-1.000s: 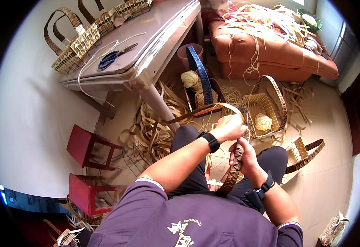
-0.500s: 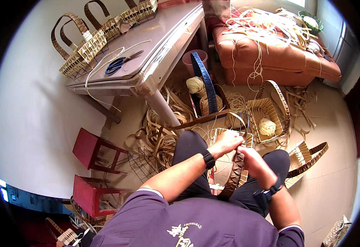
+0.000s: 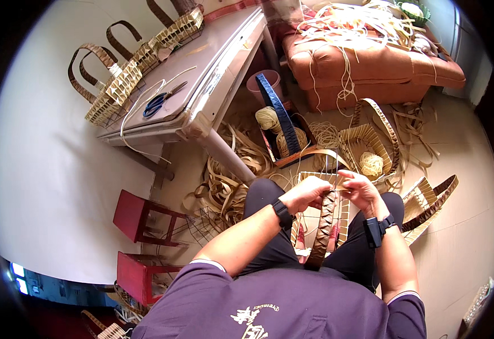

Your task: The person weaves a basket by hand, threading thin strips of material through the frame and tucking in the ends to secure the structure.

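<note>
Between my knees stands a woven basket (image 3: pixel 344 210) with an upright handle (image 3: pixel 321 229) wrapped in dark brown braided strips. My left hand (image 3: pixel 308 195) is closed at the far end of the wrapped part, fingers pinching the handle. Just right of it, my right hand (image 3: pixel 359 189) pinches a flat tan strip (image 3: pixel 320 151) close to the handle, with the palm turned partly up. The strip bows away from my hands toward the far side. My fingers hide where strip and handle meet.
Other handled baskets (image 3: pixel 428 206) stand to the right, one holding a cord ball (image 3: pixel 370 164). Beyond, a blue-handled box (image 3: pixel 281 121) holds cord balls. Left are red stools (image 3: pixel 139 217), heaped strips (image 3: pixel 224 186) and a table (image 3: pixel 201 68) with scissors (image 3: pixel 162 100). An orange sofa (image 3: pixel 348 68) bears more strips.
My right hand has lifted from beside the handle and turned, now holding the strip to the right of it. My left hand stays at the handle. The view has shifted slightly.
</note>
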Demonstrator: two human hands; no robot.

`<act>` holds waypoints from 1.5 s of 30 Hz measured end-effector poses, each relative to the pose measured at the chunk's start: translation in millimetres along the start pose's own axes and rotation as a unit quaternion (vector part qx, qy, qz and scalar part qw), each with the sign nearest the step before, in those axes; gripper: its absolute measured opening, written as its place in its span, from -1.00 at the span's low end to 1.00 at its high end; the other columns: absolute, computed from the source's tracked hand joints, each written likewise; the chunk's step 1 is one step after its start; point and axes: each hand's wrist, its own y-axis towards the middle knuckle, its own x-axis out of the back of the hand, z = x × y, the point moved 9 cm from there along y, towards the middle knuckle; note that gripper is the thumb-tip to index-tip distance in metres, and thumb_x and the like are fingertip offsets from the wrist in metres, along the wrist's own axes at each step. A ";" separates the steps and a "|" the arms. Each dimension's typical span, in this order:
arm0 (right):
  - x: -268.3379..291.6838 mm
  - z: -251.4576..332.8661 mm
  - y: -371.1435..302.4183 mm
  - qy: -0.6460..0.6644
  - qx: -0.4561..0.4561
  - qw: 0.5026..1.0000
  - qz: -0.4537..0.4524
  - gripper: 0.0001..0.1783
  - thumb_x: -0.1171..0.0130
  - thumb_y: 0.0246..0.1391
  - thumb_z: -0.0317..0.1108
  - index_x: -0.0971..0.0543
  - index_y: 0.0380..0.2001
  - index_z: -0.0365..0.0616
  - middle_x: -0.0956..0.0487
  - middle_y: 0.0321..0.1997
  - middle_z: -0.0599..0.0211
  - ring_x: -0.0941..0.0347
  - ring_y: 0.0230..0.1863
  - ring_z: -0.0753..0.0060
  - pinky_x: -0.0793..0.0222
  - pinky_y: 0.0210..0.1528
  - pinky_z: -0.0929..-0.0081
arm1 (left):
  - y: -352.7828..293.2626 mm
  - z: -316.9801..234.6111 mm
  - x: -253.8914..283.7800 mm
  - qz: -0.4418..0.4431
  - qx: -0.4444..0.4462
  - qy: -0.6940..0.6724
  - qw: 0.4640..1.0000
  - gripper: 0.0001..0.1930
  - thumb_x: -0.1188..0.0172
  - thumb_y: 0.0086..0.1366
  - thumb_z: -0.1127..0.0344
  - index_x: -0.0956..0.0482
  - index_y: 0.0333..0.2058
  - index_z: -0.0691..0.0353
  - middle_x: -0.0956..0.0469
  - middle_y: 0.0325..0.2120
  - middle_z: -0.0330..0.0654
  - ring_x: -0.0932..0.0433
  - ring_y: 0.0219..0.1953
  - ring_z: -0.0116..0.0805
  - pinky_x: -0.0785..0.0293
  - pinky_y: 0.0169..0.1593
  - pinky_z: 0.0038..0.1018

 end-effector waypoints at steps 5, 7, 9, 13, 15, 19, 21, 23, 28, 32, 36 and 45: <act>136.4 60.5 -85.9 0.082 0.148 0.975 -0.144 -0.42 -0.16 0.09 -0.51 -0.39 0.23 -0.18 -0.55 -0.40 0.45 -0.47 -0.42 0.49 -0.44 -0.23 0.41 | -14.0 1.2 10.9 0.004 -0.006 0.014 1.000 -0.77 -0.16 0.40 0.16 -0.60 -0.42 0.10 -0.54 -0.53 -0.40 -0.52 -0.51 -0.58 -0.51 -0.36 -0.52; 208.4 132.3 -197.9 -0.435 0.431 0.752 -0.243 -0.66 -0.21 0.11 -0.43 -0.56 -0.01 -0.12 -0.61 -0.34 0.46 -0.53 -0.35 0.50 -0.45 -0.24 0.46 | -11.8 -2.4 2.1 0.011 -0.015 0.039 0.999 -0.76 -0.18 0.40 0.14 -0.61 -0.41 0.12 -0.55 -0.53 -0.38 -0.52 -0.51 -0.56 -0.51 -0.38 -0.51; 356.8 171.2 -313.7 -0.113 0.385 0.873 -0.278 -0.97 -0.20 0.13 -0.42 -0.57 -0.38 -0.01 -0.56 -0.41 0.52 -0.50 -0.36 0.55 -0.39 -0.31 0.52 | 8.2 4.9 -10.1 0.062 -0.040 0.042 0.996 -0.76 -0.18 0.40 0.14 -0.61 -0.39 0.14 -0.55 -0.53 -0.36 -0.53 -0.51 -0.54 -0.53 -0.39 -0.49; 385.9 210.3 -356.5 -0.251 0.337 0.858 -0.297 -0.95 -0.21 0.14 -0.38 -0.58 -0.31 -0.04 -0.58 -0.41 0.46 -0.52 -0.36 0.51 -0.41 -0.29 0.50 | 10.4 10.9 -14.9 0.084 -0.051 0.003 0.995 -0.72 -0.14 0.44 0.15 -0.68 -0.30 0.23 -0.64 -0.45 -0.28 -0.60 -0.46 -0.52 -0.58 -0.35 -0.47; 373.8 212.6 -348.3 -0.328 0.299 0.844 -0.300 -0.90 -0.22 0.14 -0.35 -0.59 -0.27 -0.06 -0.60 -0.41 0.42 -0.54 -0.35 0.48 -0.43 -0.28 0.48 | 14.6 10.4 -8.2 0.052 -0.092 0.048 0.993 -0.72 -0.13 0.44 0.16 -0.69 -0.27 0.22 -0.66 -0.43 -0.24 -0.62 -0.44 -0.50 -0.59 -0.33 -0.48; 326.4 205.2 -345.3 -0.466 0.235 0.792 -0.317 -0.80 -0.24 0.15 -0.30 -0.60 -0.18 -0.09 -0.62 -0.40 0.33 -0.57 -0.35 0.43 -0.47 -0.25 0.44 | -4.0 0.4 -31.2 0.072 -0.027 -0.133 0.988 -0.69 -0.04 0.49 0.21 -0.64 -0.17 0.34 -0.69 -0.32 -0.13 -0.69 -0.31 -0.35 -0.64 -0.18 -0.39; 286.9 197.0 -330.6 -0.530 0.202 0.760 -0.317 -0.75 -0.24 0.15 -0.27 -0.61 -0.13 -0.11 -0.64 -0.39 0.29 -0.58 -0.35 0.40 -0.49 -0.24 0.42 | -1.4 -0.9 -31.1 0.093 -0.040 -0.122 0.987 -0.68 0.01 0.52 0.23 -0.61 -0.12 0.39 -0.70 -0.28 -0.09 -0.70 -0.25 -0.29 -0.64 -0.11 -0.37; 234.5 186.7 -322.6 -0.593 0.163 0.718 -0.325 -0.70 -0.25 0.15 -0.25 -0.62 -0.08 -0.13 -0.65 -0.39 0.25 -0.59 -0.34 0.38 -0.50 -0.22 0.40 | 4.2 -2.9 -28.5 0.102 -0.058 -0.121 0.986 -0.68 0.01 0.53 0.22 -0.61 -0.13 0.39 -0.69 -0.28 -0.09 -0.70 -0.25 -0.29 -0.63 -0.10 -0.39; 45.5 109.6 -208.3 -0.598 0.064 0.768 -0.222 -0.67 -0.25 0.20 -0.23 -0.66 -0.09 -0.24 -0.68 -0.41 0.26 -0.61 -0.35 0.49 -0.52 -0.24 0.49 | -1.9 -2.3 -13.4 0.105 -0.075 -0.088 0.988 -0.66 0.00 0.53 0.20 -0.58 -0.11 0.41 -0.70 -0.27 -0.07 -0.70 -0.23 -0.29 -0.62 -0.07 -0.40; -43.6 23.6 -135.2 -0.326 0.044 0.941 -0.078 -0.62 -0.15 0.33 -0.06 -0.62 -0.20 -0.22 -0.64 -0.42 0.37 -0.57 -0.43 0.55 -0.50 -0.31 0.58 | -26.6 -8.4 -10.4 0.094 -0.095 -0.059 0.989 -0.65 -0.01 0.53 0.20 -0.57 -0.08 0.43 -0.69 -0.25 -0.05 -0.70 -0.20 -0.29 -0.61 -0.05 -0.40; -48.1 -25.3 -84.7 -0.086 -0.032 0.993 -0.079 -0.48 0.05 0.37 0.15 -0.53 -0.44 -0.05 -0.52 -0.58 0.42 -0.45 -0.59 0.49 -0.39 -0.44 0.58 | -45.7 9.9 -18.8 0.095 -0.125 -0.048 0.987 -0.69 -0.02 0.53 0.24 -0.57 -0.10 0.43 -0.68 -0.29 -0.08 -0.69 -0.27 -0.34 -0.61 -0.13 -0.46; -73.8 41.6 -110.7 -0.232 0.154 0.953 -0.119 -0.78 -0.11 0.20 -0.40 -0.52 -0.55 -0.16 -0.50 -0.65 0.42 -0.31 -0.70 0.59 -0.22 -0.63 0.56 | -54.1 18.5 -37.9 0.062 -0.135 -0.033 0.988 -0.74 0.03 0.49 0.30 -0.55 -0.21 0.40 -0.63 -0.40 -0.13 -0.64 -0.36 -0.38 -0.62 -0.22 -0.42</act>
